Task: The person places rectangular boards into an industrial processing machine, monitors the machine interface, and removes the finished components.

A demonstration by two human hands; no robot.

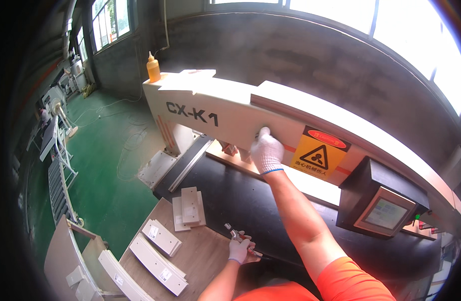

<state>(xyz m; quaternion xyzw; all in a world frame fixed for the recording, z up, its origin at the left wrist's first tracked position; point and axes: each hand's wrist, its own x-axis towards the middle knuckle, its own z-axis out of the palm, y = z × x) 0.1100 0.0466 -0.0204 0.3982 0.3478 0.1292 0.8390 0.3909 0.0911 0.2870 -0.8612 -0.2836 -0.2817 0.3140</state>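
Note:
My right hand (267,150), in a white knitted glove with a blue cuff edge, reaches up to the front of the white machine beam (230,113). Its fingers are closed against the panel, left of the orange warning sign (318,153); a small dark spot shows beside the fingertips, and what they grip is hidden. Low in the middle, my left hand (240,250), gloved too, is wrapped round a silvery metal hand tool (231,230) whose kind I cannot make out. The tool's head points up and left, over the edge of the black machine table (220,193).
Stacks of pale panels (159,263) lie on a wooden board (203,246) to the left. A control screen (386,213) juts from the beam at right. An orange bottle (153,67) stands on the beam's far left end. Beyond is green floor (102,175) with a roller conveyor (59,190).

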